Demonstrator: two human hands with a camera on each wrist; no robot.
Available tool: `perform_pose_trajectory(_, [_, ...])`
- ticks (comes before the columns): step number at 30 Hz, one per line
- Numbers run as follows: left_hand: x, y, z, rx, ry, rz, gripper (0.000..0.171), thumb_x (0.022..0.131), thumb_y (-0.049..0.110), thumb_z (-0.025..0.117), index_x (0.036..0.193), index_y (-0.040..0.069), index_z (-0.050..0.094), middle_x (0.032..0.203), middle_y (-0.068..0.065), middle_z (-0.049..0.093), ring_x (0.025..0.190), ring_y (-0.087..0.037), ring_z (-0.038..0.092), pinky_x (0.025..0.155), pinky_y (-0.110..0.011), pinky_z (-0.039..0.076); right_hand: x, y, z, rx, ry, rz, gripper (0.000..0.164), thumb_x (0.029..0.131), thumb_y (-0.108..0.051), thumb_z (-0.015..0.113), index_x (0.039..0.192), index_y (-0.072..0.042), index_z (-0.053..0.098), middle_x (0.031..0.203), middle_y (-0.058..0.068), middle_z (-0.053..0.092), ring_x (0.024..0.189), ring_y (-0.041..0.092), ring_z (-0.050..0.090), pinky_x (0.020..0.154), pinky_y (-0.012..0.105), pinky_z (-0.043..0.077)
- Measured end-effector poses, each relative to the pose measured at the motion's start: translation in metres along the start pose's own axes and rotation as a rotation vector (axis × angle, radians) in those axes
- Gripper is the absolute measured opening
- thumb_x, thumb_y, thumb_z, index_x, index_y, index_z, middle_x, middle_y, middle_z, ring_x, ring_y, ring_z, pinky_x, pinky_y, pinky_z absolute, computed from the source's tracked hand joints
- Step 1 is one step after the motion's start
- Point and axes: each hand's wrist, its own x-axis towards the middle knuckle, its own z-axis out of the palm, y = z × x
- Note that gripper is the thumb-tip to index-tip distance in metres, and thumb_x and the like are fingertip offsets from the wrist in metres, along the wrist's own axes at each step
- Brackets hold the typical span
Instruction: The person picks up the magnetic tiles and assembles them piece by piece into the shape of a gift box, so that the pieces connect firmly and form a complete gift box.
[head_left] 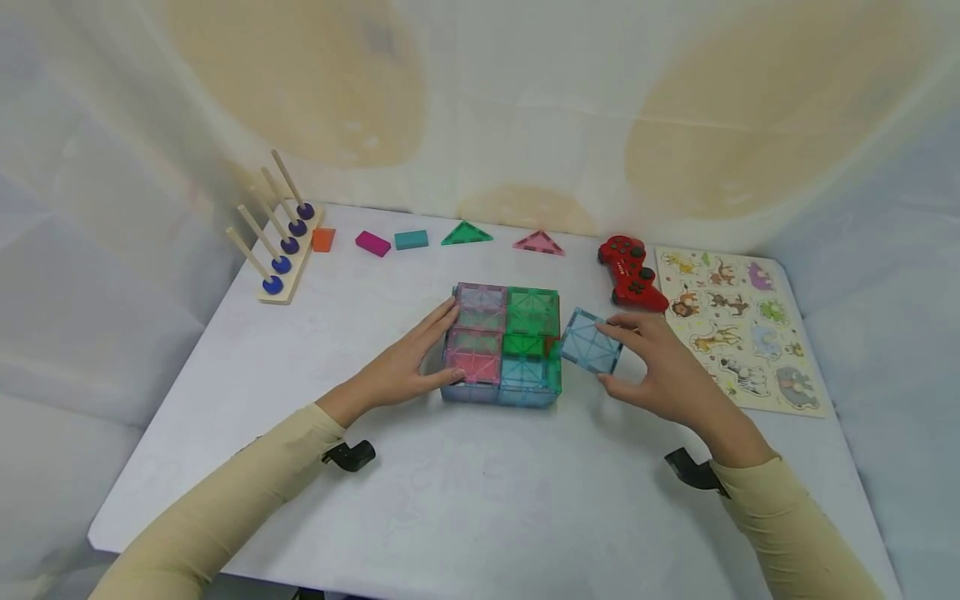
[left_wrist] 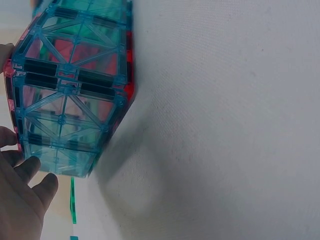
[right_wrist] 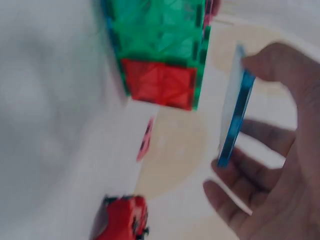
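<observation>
A box built of translucent magnetic tiles (head_left: 480, 367) stands mid-table, its top showing purple, green, pink and blue squares. My left hand (head_left: 397, 367) rests against its left side, fingers extended, thumb near the front left corner. In the left wrist view, fingertips (left_wrist: 31, 169) lie along the edge of the blue tile wall (left_wrist: 62, 105). Just right of the box, my right hand (head_left: 660, 367) pinches a clear blue square magnetic tile (head_left: 591, 342) between thumb and fingers. The right wrist view has this tile (right_wrist: 235, 125) edge-on, apart from the green and red wall (right_wrist: 160, 82).
Behind the box lie a pink triangle (head_left: 540, 242), a green triangle (head_left: 467, 233), a teal block (head_left: 411, 240), a magenta block (head_left: 372, 243) and an orange piece (head_left: 323, 240). A wooden peg stand (head_left: 296, 267) is back left. A red game controller (head_left: 632, 275) and animal puzzle board (head_left: 750, 333) sit right.
</observation>
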Motion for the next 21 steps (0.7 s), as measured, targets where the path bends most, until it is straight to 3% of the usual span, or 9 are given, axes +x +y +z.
perform_pose_trajectory(8, [0.000,-0.001,0.000,-0.003,0.002,0.005,0.096,0.096,0.053,0.064,0.165,0.019,0.007,0.171,0.005,-0.002,0.156,-0.017,0.007,0.120,-0.053,0.026,0.015,-0.020,0.020,0.013,-0.107,-0.194,0.069,0.084,-0.031,0.082,0.145,-0.012,0.057,0.143,0.011,0.051,0.133,0.030,0.044,0.103,0.054,0.047])
perform_pose_trajectory(18, [0.000,-0.002,0.002,-0.015,0.007,0.011,0.096,0.096,0.052,0.064,0.165,0.018,0.007,0.171,0.005,-0.002,0.156,-0.016,0.006,0.120,-0.053,0.025,0.032,-0.026,0.037,0.000,-0.105,-0.326,0.061,0.087,-0.029,0.080,0.142,-0.012,0.060,0.141,0.005,0.054,0.132,0.027,0.046,0.106,0.052,0.045])
perform_pose_trajectory(21, [-0.001,-0.003,0.002,-0.018,0.012,0.015,0.096,0.097,0.054,0.063,0.165,0.018,0.006,0.171,0.005,-0.002,0.156,-0.016,0.006,0.120,-0.053,0.025,0.031,-0.026,0.039,0.021,-0.096,-0.323,0.063,0.086,-0.029,0.081,0.143,-0.013,0.058,0.144,0.006,0.052,0.134,0.027,0.044,0.107,0.053,0.044])
